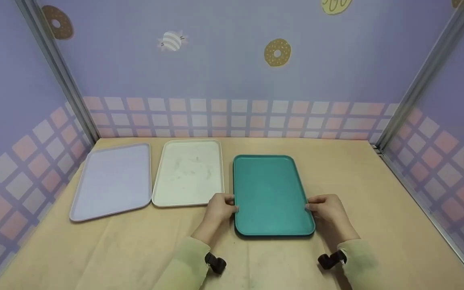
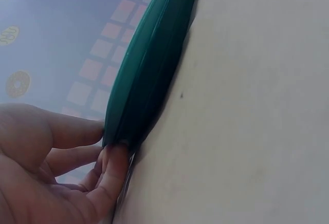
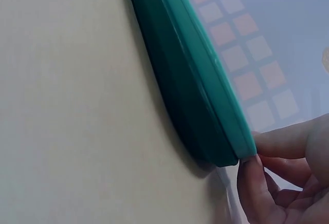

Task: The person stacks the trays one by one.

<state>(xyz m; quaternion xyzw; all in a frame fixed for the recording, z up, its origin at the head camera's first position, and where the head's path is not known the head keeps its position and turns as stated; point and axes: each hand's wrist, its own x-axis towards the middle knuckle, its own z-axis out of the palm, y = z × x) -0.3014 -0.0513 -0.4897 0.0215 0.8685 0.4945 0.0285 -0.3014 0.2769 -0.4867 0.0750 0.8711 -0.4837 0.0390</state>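
A teal rectangular tray [image 1: 272, 193] lies flat in front of me, long sides pointing away. My left hand [image 1: 219, 210] pinches its left rim near the front corner, and my right hand [image 1: 328, 208] pinches the right rim about level with it. In the left wrist view, the left hand [image 2: 56, 167] has thumb and fingers on the tray's edge. The right wrist view has the right hand [image 3: 282, 167] gripping the upper rim. Below that rim a darker green edge [image 3: 180, 100] shows, apparently a second tray underneath; most of it is hidden.
A white tray [image 1: 189, 173] with grey smudges lies left of the teal one. Farther left, a lilac tray [image 1: 113, 181] lies slightly turned, close to the white one. Patterned walls [image 1: 232, 72] close off the back and sides of the beige tabletop [image 1: 377, 193].
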